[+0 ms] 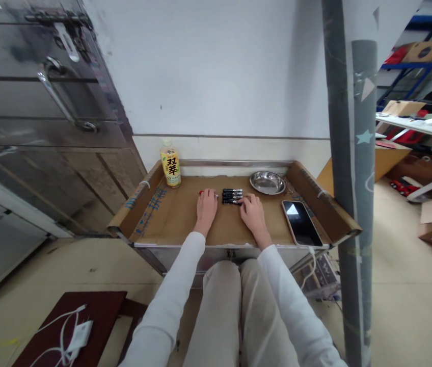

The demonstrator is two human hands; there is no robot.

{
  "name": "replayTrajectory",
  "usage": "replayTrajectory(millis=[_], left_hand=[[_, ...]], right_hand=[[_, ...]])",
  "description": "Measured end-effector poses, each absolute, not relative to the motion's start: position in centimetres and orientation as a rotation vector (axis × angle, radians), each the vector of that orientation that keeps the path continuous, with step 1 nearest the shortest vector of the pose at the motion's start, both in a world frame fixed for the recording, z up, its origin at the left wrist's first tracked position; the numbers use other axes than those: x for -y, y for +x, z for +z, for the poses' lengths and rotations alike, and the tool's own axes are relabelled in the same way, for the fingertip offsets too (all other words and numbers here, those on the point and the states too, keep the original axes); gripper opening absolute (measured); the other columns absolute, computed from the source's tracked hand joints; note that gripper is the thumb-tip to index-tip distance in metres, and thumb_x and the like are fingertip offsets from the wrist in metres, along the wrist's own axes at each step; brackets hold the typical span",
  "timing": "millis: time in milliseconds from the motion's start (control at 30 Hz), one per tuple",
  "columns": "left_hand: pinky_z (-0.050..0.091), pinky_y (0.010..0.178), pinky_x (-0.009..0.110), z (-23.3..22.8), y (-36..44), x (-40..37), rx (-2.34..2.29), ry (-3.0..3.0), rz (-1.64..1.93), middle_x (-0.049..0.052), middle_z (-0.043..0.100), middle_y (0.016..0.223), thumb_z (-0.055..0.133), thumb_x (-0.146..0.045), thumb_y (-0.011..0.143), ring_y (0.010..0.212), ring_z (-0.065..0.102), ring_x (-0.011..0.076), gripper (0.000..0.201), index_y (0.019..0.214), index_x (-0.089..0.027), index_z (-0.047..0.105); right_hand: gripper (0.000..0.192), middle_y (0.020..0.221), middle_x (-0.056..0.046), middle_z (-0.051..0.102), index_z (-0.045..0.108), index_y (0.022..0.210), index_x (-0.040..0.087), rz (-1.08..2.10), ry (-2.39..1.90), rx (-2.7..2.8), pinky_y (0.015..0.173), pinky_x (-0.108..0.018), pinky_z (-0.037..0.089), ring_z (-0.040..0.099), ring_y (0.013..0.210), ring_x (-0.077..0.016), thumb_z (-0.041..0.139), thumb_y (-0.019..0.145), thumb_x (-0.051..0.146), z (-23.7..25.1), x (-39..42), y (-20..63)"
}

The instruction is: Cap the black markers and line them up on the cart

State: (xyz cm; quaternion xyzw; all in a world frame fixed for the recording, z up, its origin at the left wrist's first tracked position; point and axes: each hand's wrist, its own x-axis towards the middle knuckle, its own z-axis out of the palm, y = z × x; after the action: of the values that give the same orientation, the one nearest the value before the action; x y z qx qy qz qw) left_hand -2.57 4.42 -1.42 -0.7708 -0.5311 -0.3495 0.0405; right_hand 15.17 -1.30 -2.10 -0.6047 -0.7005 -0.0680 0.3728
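Left hand [207, 205] mostly covers a red pen [200, 192]; grip can't be told. Black pens [232, 194], pale print too small to read, lie side by side on the table [225, 229], between the hands. Right hand [252, 211]: fingertips at nearest black pen's right end, pinch unclear.

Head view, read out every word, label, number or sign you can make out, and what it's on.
"双萃": large dark characters on the yellow bottle.
Bottle's smaller print: too small to read.
Blue marks on the cardboard lining: too blurred.
Pale marks on the black pens: too small.
Printing on the shelf box: too blurred.
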Motion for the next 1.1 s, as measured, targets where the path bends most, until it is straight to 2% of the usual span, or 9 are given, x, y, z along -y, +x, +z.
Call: replayTrajectory(millis=[200,567,900,1100], left_hand=[[0.05,0.088,0.032,-0.9,-2.41,-3.38,1.289,-2.751,-0.994,0.006,0.06,0.101,0.048,-0.015,0.092,0.092,0.061,0.0185,0.014,0.099,-0.019,0.059],[0.051,0.088,0.034,-0.72,-2.65,-3.33,1.289,-2.796,-0.95,0.004,0.058,0.098,0.055,-0.02,0.09,0.092,0.061,0.0185,0.01,0.096,-0.021,0.062],[0.048,0.093,0.037,-0.78,-2.44,-3.51,1.204,-2.847,-0.936,0.004,0.063,0.097,0.057,-0.019,0.089,0.096,0.061,0.0204,0.007,0.092,-0.022,0.063],[0.049,0.091,0.036,-0.77,-2.41,-3.51,1.167,-2.957,-0.999,0.004,0.064,0.096,0.056,-0.018,0.089,0.094,0.062,0.0199,0.007,0.092,-0.021,0.061]], right_hand=[[0.022,0.097,-0.012,0.058,0.064,0.095,0.018,-0.28,-1.606,1.81,0.079,-0.037,0.041,0.051,0.09,-0.0253,0.044,0.089,0.014,-2.37,1.29,15.11],[0.015,0.096,-0.011,0.059,0.063,0.095,0.018,-0.262,-1.655,1.844,0.079,-0.036,0.039,0.051,0.092,-0.0253,0.049,0.09,0.021,-2.7,1.1,15.13],[0.019,0.094,-0.01,0.061,0.063,0.093,0.02,-0.334,-1.588,1.943,0.076,-0.034,0.037,0.052,0.088,-0.0239,0.046,0.096,0.026,-2.71,1.0,14.97],[0.019,0.098,-0.01,0.065,0.064,0.097,0.02,-0.196,-1.542,2.008,0.079,-0.036,0.04,0.054,0.091,-0.0253,0.045,0.097,0.024,-2.24,0.97,14.85]])
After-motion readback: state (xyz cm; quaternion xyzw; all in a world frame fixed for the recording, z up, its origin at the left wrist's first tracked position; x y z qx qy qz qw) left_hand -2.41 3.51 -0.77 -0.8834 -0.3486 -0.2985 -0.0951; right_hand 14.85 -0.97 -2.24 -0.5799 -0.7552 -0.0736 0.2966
